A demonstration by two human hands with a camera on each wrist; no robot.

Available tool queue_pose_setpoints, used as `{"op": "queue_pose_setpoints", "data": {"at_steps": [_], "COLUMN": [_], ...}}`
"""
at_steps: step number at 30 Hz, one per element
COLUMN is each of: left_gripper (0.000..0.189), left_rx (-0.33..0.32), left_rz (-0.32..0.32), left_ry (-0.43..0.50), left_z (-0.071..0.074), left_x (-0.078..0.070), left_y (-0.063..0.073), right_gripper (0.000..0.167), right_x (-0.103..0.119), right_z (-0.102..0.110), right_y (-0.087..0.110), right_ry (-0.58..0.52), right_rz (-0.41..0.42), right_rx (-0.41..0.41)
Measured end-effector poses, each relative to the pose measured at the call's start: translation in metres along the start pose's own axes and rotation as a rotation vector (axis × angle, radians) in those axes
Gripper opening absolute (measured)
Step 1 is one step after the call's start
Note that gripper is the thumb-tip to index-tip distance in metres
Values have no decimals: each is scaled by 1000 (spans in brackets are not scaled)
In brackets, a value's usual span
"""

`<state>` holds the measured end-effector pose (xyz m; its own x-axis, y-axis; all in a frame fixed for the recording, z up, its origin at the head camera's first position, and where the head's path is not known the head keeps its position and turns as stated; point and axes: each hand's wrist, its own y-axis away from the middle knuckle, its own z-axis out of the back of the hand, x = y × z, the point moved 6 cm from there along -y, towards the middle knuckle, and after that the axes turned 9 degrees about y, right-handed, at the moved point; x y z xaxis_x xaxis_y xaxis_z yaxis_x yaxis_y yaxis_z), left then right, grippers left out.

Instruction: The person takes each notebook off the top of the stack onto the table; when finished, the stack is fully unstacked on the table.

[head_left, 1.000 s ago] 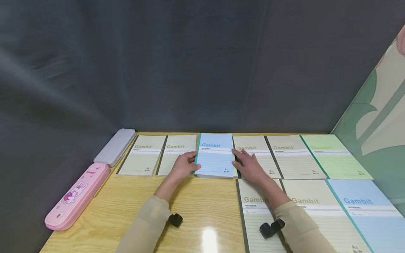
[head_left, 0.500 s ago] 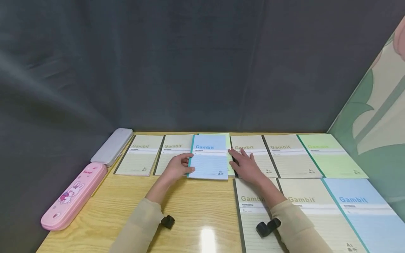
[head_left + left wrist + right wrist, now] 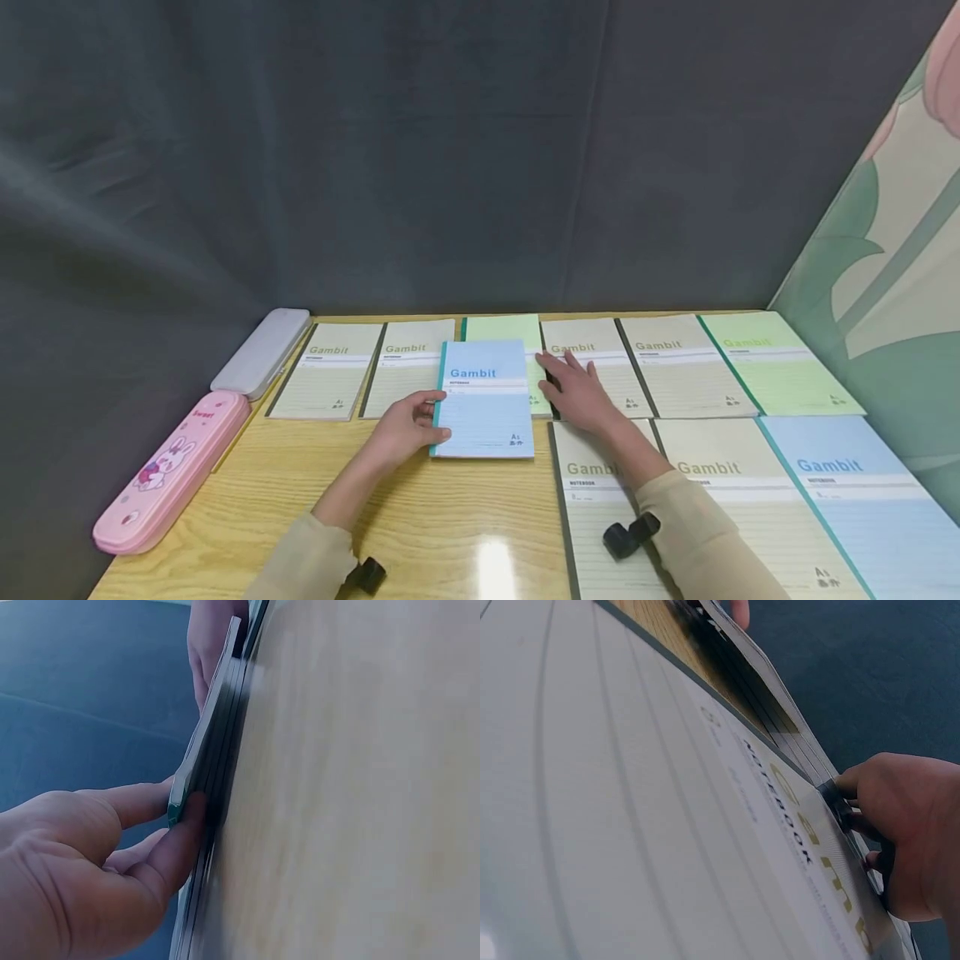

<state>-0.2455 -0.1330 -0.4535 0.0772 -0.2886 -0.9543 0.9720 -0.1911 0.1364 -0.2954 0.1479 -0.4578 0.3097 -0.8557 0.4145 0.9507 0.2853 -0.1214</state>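
My left hand (image 3: 401, 429) pinches the teal spine of a blue notebook (image 3: 483, 408), thumb on one face and fingers on the other. In the left wrist view the notebook's edge (image 3: 204, 739) is tilted over a stack of notebooks. Behind it in the head view lies a green notebook (image 3: 501, 328), partly covered by the blue one. My right hand (image 3: 581, 392) rests with spread fingers at the green notebook's right edge and on the cream notebook (image 3: 592, 329) beside it. In the right wrist view its fingertips are at the stack's edge.
Cream notebooks (image 3: 326, 387) lie in the back row at left and right, with a green notebook (image 3: 795, 379) at its right end. Nearer are cream notebooks (image 3: 735, 533) and another blue notebook (image 3: 870, 517). A pink pencil case (image 3: 172, 475) and a white case (image 3: 262, 350) line the table's left edge.
My left hand has drawn the blue notebook toward me and slightly left, off the stack, uncovering part of the green notebook. The right hand has stayed almost in place.
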Motion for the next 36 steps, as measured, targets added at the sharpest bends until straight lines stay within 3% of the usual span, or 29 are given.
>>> {"op": "queue_pose_setpoints", "data": {"at_steps": [6, 16, 27, 36], "left_gripper": [61, 73, 72, 71], "left_rx": [26, 106, 172, 170], "left_rz": [4, 25, 80, 128], "left_ry": [35, 219, 258, 239], "left_z": [-8, -28, -41, -47], "left_x": [3, 12, 15, 16], "left_y": [23, 57, 93, 112], "right_gripper": [53, 53, 52, 53], "right_x": [0, 4, 3, 2], "right_z": [0, 2, 4, 3], "right_y": [0, 1, 2, 0], "right_ry": [4, -12, -21, -10], "right_rz": [0, 13, 5, -10], "right_rx": [0, -16, -13, -10]}}
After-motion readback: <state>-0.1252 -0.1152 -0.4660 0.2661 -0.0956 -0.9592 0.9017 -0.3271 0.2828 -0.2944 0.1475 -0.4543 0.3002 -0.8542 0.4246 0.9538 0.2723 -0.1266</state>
